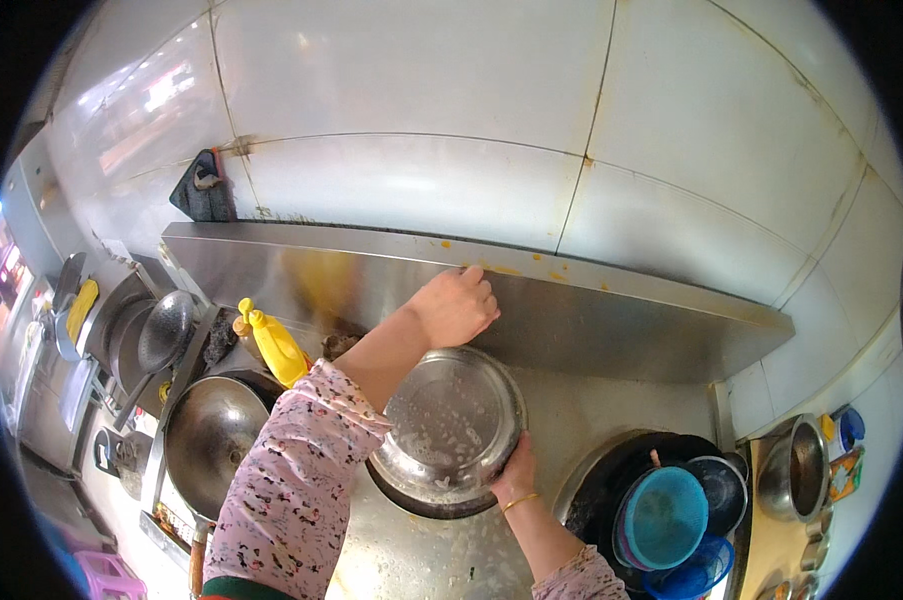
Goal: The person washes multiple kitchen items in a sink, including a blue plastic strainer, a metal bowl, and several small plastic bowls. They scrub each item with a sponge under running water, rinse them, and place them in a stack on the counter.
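My left hand is curled into a fist against the upper edge of the stainless-steel backsplash ledge, with nothing visible in its fingers. Below it, an upturned stainless-steel basin lies tilted over a dark round opening in the steel worktop. Soap suds and water drops cover its underside. On the right side of the basin, my right hand grips the rim, its fingers partly hidden behind the metal. Yellow-orange spots mark the ledge close to my left hand.
A wok and a yellow bottle stand to the left. Farther left lies a large ladle. Blue plastic baskets sit in a dark wok at right, near a steel bowl. Tiled wall rises behind.
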`<state>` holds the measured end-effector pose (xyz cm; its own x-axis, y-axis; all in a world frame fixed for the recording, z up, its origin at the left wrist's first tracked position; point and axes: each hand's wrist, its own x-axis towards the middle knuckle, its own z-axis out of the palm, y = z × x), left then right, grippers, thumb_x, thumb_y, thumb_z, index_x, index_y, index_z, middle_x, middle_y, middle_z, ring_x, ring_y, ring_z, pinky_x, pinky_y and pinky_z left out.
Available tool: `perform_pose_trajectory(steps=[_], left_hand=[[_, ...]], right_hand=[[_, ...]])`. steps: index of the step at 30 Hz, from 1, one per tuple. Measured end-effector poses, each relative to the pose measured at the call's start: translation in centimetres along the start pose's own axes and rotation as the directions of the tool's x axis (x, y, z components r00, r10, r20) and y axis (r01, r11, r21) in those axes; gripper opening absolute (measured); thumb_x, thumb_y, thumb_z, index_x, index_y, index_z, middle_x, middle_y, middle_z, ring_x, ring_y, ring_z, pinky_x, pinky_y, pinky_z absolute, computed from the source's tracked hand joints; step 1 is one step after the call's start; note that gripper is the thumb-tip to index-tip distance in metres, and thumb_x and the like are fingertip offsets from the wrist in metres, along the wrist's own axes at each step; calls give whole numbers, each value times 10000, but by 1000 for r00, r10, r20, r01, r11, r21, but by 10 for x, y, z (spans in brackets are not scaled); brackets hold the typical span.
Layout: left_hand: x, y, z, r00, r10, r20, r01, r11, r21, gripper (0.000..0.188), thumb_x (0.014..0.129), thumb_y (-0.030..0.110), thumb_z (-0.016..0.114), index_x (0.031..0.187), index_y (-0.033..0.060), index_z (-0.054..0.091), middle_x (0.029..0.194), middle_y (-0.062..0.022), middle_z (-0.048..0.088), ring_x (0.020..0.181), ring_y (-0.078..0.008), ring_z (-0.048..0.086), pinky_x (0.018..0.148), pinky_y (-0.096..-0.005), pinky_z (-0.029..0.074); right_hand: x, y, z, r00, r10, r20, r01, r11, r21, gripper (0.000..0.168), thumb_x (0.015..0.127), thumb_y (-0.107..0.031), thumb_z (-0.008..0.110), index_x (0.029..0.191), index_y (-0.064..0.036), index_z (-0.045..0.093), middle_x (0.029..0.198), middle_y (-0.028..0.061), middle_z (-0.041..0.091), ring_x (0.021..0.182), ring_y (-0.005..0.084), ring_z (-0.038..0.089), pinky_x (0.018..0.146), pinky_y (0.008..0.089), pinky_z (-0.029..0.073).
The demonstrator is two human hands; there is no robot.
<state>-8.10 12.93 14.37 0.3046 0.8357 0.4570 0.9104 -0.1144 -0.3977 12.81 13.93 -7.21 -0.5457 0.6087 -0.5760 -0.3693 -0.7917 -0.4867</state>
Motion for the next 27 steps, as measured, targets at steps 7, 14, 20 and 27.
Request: perform_pose_trajectory(steps=[7,14,20,27], left_hand=[[23,17,12,973,-205,108,184,967,177,324,794,286,521,577,65,614,627,-73,594,695,-244,549,567,-332,471],[32,22,10,863,-339,374,294,940,173,299,796,249,492,604,75,639,703,-90,639,721,-256,577,690,-355,453],[32,26,10,824,-407,394,339,911,234,260,771,236,501,618,90,652,700,-83,641,719,-231,597,734,-352,437],[32,32,-13,705,-490,512,442,869,223,340,810,329,490,942,47,627,926,-104,611,960,-302,515,628,-427,494]], right_hand=[[6,-5,-7,997,-61,51,55,992,116,452,903,-410,321,1122,-61,508,1138,66,538,1035,227,515,870,371,428],[-11,-10,3,997,4,-77,2,997,71,485,889,-451,315,1174,-97,483,1182,67,507,1072,239,487,878,403,420],[-12,-9,-4,999,-25,-24,26,998,64,516,890,-462,292,1239,-109,433,1266,72,435,1147,255,421,942,408,361],[-18,-40,-26,986,-153,72,152,988,17,472,910,-413,319,1224,-82,440,1248,74,456,1120,253,449,935,398,371]])
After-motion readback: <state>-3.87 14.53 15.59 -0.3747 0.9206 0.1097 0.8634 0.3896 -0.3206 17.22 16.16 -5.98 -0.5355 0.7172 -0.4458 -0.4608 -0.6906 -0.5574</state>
